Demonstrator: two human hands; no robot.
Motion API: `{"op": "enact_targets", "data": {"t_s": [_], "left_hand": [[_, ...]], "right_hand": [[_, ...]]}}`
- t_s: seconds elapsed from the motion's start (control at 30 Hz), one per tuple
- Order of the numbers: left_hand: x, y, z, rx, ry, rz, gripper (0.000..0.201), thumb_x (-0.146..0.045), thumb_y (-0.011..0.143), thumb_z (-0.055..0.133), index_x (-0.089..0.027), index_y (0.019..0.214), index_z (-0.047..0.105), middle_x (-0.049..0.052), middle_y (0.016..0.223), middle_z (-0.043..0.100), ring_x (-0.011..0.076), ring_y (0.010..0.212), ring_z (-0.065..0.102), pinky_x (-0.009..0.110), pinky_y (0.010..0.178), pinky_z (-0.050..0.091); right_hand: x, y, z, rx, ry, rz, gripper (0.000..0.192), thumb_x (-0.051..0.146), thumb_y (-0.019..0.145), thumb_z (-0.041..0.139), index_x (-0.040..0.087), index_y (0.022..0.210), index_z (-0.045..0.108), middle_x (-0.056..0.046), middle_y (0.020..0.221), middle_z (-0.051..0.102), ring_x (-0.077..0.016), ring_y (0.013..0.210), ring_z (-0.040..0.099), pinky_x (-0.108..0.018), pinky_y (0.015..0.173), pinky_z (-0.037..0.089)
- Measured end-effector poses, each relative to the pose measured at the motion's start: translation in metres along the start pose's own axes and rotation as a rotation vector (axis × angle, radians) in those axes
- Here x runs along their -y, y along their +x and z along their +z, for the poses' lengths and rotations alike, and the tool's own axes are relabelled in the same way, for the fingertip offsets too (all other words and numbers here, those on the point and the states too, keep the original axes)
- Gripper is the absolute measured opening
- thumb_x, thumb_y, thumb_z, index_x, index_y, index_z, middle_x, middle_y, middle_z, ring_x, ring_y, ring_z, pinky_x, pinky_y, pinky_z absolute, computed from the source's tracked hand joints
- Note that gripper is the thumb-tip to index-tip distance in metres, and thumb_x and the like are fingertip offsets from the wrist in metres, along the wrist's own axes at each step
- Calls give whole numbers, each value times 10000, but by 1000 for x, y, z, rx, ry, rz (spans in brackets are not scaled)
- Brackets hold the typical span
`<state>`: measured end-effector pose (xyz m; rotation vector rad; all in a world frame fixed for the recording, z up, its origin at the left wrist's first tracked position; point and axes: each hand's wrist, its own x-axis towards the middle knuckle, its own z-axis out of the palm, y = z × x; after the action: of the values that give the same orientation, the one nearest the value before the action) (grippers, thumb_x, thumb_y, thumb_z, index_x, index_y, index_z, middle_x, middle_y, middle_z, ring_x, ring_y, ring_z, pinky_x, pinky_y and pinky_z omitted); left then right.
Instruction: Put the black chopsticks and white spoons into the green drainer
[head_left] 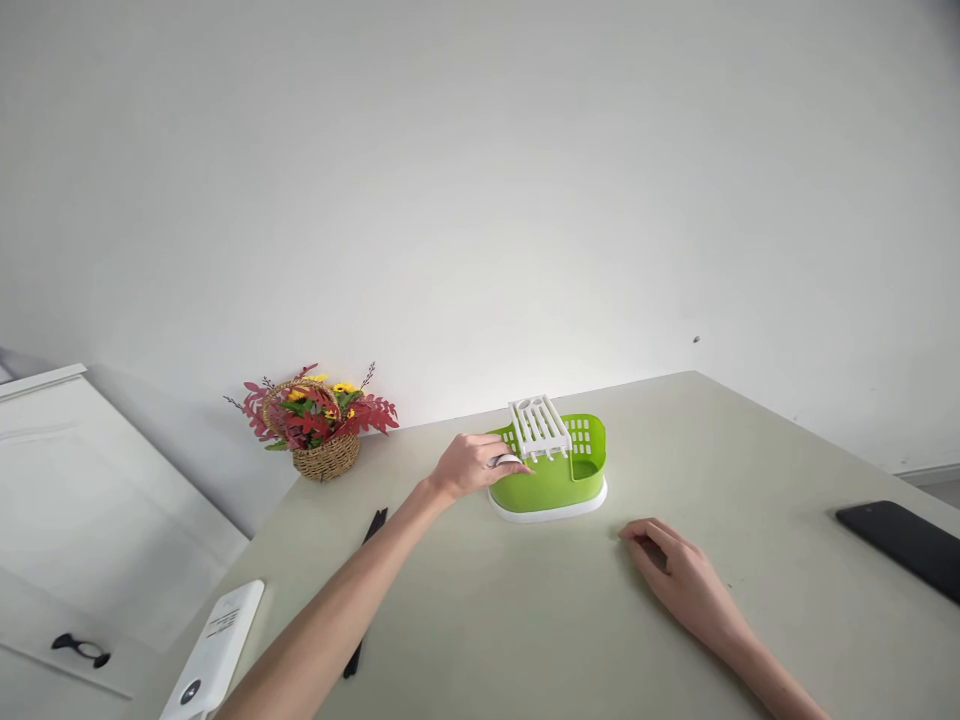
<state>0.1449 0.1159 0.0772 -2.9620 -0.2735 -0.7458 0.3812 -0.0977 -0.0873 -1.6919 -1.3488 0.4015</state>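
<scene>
The left hand (474,464) reaches across the pale table (750,470) to the near-left edge of a green cutlery drainer (559,480), fingers curled around something small and silvery (504,460) — it looks like a metal utensil's end, though it is too small to say for sure. The drainer stands upright on a white base toward the back of the table, with a white slotted insert (538,426) across its top. The right hand (679,570) lies flat on the table, palm down, fingers loosely together, near the drainer but apart from it. A flower basket (319,425) sits at the back left corner — a dark phone (904,545) lies far right, a white remote (217,645) near left, and black chopsticks (373,528) beside the left forearm.
</scene>
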Motion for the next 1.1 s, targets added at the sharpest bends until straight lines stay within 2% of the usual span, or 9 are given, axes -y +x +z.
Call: {"op": "enact_targets", "data": {"t_s": [0.13,0.2,0.4,0.5,0.63,0.8,0.9,1.0,1.1], "left_hand": [[-1,6,-25,-38,-31,-13,430,-564,952,605,-194,794,757,20,714,726,107,595,610,221,563,426],[0,10,-43,-116,-48,-111,421,-557,952,613,-198,802,774,21,716,735,104,587,602,219,549,415],[29,5,-86,-578,-95,-762,517,-645,862,652,-166,678,715,1,536,667,126,481,612,207,471,430],[56,-19,-94,-654,-230,-1004,563,-706,860,586,-161,776,702,25,640,721,151,524,664,217,469,492],[74,-67,-96,-408,-363,-1203,595,-736,831,587,-151,827,693,69,730,756,188,610,709,253,493,557],[63,-119,-88,-19,-465,-1275,590,-713,636,795,-139,610,662,79,557,704,205,470,663,261,382,504],[58,-139,-79,232,-501,-1262,597,-714,581,824,-141,580,657,71,555,706,189,436,643,239,356,476],[59,-151,-71,487,-428,-1196,620,-766,640,745,-159,584,631,58,596,718,176,462,660,222,386,496],[63,-159,-63,577,-359,-1178,615,-767,660,719,-169,573,602,61,603,714,192,486,682,235,412,527]], "right_hand": [[-1,0,0,-8,-7,-2,275,454,923,479,288,954,696,-38,1054,750,-207,896,688,-304,787,541],[0,0,0,-7,-14,3,275,454,925,477,287,958,693,-40,1060,749,-209,890,684,-305,782,537],[1,-2,-1,15,-9,13,293,468,934,455,281,973,677,-59,1062,743,-226,887,674,-326,783,529],[0,-3,0,24,-1,16,289,462,940,451,282,990,672,-57,1096,736,-227,932,671,-329,818,525],[-5,-4,1,34,-3,22,267,454,931,474,291,1000,674,-31,1112,735,-208,919,672,-309,805,524],[-7,-4,2,28,-11,21,277,472,930,476,294,995,677,-19,1100,740,-196,866,673,-293,756,525],[-5,-5,1,11,-20,9,278,472,921,485,290,982,687,-28,1082,747,-200,841,670,-292,735,523],[-4,-5,0,9,-27,7,285,481,914,489,292,974,694,-26,1063,750,-196,804,662,-294,724,521],[-3,-5,0,12,-23,10,301,496,919,477,292,969,693,-26,1059,749,-195,785,657,-299,710,519]]}}
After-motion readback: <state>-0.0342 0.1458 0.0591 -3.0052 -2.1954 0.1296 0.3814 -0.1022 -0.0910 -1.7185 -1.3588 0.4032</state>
